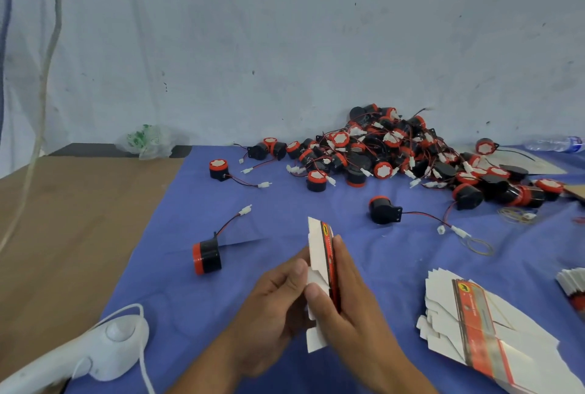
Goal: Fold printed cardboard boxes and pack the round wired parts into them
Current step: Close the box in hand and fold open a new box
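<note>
Two hands hold a flat box (317,254) upright on edge, just above the blue-covered table (285,203). The left hand (272,302) pinches its white flap with curled fingers (278,283). The right hand (345,308) clamps it between thumb and outstretched fingers. Round parts (395,146) are piled beyond, and a stack (474,324) of flat boxes lies right.

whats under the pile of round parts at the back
The blue cloth lies under the pile of round parts. Anything buried beneath its middle is hidden.

plastic bag (148,142), water bottle (554,144)
</note>
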Available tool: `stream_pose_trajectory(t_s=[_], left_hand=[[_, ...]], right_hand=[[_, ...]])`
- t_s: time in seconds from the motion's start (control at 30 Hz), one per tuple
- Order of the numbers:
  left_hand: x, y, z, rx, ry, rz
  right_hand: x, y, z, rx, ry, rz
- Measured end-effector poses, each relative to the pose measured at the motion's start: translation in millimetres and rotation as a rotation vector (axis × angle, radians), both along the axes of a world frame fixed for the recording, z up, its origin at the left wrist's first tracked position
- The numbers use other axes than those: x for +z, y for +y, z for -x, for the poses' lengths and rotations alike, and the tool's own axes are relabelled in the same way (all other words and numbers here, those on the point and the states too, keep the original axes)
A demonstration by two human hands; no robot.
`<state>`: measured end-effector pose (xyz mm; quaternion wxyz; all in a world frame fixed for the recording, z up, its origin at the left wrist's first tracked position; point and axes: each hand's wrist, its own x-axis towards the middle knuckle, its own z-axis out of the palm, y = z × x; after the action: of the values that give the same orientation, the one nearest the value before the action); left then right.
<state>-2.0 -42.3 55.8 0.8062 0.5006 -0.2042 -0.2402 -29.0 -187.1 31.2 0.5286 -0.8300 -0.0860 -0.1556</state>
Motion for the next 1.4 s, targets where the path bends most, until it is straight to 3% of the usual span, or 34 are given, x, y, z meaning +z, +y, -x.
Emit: stream_pose_trajectory(t_s=[0.4, 0.53, 0.67, 0.8, 0.9, 1.03, 1.23, 1.4], left_hand=[[1.2, 1.5, 1.3, 0.280, -0.364, -0.207], [4.5, 2.6, 3.7, 0.344, -0.439, -0.309], [0.3, 3.2, 2.0, 0.499, -0.562, -0.440], [-0.1, 3.3, 2.7, 0.616, -0.693, -0.501], [3.3, 6.6, 3.1, 0.576, -0.705, -0.523], [1.9, 9.0, 1.7, 0.404, -0.656, -0.646], [-0.4, 11.4, -3.5, 0.158, -0.478, -0.390], [-3.6, 10.7, -6.5, 0.177, -0.464, -0.413]], right_hand=[[12.5, -11.1, 3.2, 0.157, -0.097, -0.279], [13.7, -11.4, 3.8, 0.077, -0.217, -0.086], [9.3, -13.5, 4.0, -0.152, -0.367, 0.103], [11.2, -19.8, 0.6, -0.326, -0.478, 0.132], [15.3, -21.4, -1.3, -0.369, -0.480, 0.069], [18.9, -18.8, -0.5, -0.220, -0.306, -0.074], [27.2, -17.3, 4.4, -0.110, -0.168, -0.229], [25.2, -19.7, 2.8, -0.091, -0.133, -0.328]])
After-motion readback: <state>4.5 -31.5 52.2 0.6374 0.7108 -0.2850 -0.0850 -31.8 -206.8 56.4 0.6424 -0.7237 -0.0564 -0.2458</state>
